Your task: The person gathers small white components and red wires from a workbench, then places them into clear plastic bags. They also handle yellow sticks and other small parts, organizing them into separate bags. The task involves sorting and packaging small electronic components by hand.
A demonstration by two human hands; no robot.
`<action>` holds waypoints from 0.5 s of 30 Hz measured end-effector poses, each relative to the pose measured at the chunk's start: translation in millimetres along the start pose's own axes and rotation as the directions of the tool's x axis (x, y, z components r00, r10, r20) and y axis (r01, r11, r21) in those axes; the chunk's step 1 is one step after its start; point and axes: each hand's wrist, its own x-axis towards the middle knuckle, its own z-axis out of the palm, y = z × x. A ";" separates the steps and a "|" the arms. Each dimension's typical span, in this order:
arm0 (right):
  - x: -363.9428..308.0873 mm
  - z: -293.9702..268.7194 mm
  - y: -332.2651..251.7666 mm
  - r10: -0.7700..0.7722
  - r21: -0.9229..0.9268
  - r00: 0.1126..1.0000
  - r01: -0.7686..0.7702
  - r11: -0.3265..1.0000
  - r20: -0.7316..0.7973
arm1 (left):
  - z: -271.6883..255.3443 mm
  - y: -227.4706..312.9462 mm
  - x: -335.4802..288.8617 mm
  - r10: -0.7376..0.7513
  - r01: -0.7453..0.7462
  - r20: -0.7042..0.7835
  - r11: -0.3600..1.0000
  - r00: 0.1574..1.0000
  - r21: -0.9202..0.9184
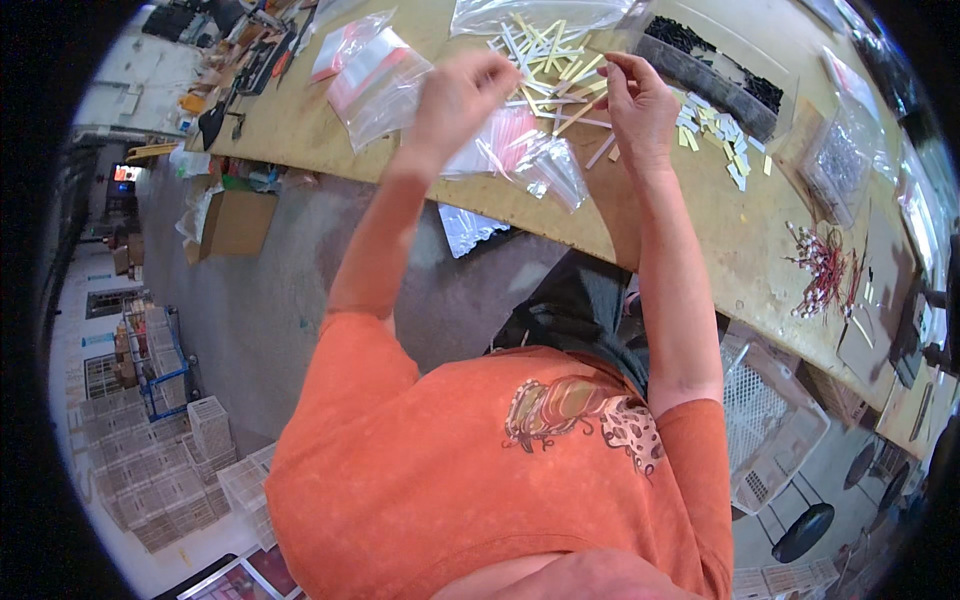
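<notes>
Over the near part of a pile of thin yellow and white strips (pixel 552 58), my left hand (pixel 462 98) is smeared by motion. Its fingers point toward the pile, and I cannot make out whether they hold anything. My right hand (pixel 640 105) is at the pile's right side, with thumb and fingertips pinched together; whatever is between them is too small to tell. Under and between my hands lie clear plastic bags (pixel 520 150) with pinkish-red markings. Short cut white and yellow pieces (pixel 722 138) are scattered right of my right hand.
More clear zip bags (pixel 375 85) lie left on the table (pixel 300 135). Behind my right hand stands a long clear bin (pixel 690 75) of small black parts. Farther right are a clear plastic box (pixel 838 170) and red-and-white wired parts (pixel 825 268). A white basket (pixel 770 420) sits below the edge.
</notes>
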 end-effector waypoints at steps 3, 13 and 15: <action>-2.2 -2.6 -15.2 -0.005 0.159 1.000 0.002 0.987 0.017 | 25.6 33.1 -61.5 0.116 -0.118 0.023 0.985 0.993 0.126; -82.2 -35.3 -29.3 -0.276 -0.402 0.862 0.454 0.795 0.426 | 31.9 -9.1 -88.9 -0.091 0.092 0.039 0.996 0.995 -0.013; -104.0 -29.6 -41.2 -0.265 -0.465 0.839 0.495 0.734 0.475 | 25.1 -24.9 -88.3 -0.098 0.139 0.156 0.950 0.983 -0.279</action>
